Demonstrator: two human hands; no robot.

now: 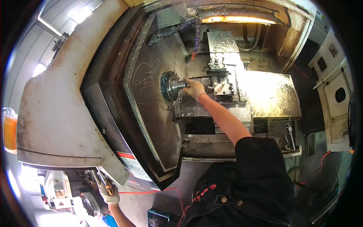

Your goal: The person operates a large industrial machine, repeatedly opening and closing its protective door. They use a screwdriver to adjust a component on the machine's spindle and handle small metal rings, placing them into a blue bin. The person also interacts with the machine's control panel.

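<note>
My right hand (195, 89), in a pale work glove, reaches into the lathe. Its fingers close round a shiny round metal workpiece (183, 84) that sticks out of the chuck (169, 86). Just right of that hand stands the tool post (223, 89) on its carriage. At the lower left, below the machine's pale cover, my left hand (109, 193) is gloved too. It is closed on a slim tool with an orange-and-black handle (109, 187); the tool's exact kind is hard to make out.
A caliper (290, 133) lies on the ledge at the machine's lower right. A segmented coolant hose (196, 39) hangs above the chuck. The open guard's dark edge (151, 166) stands between my arms. A red hose (151, 191) runs across below it.
</note>
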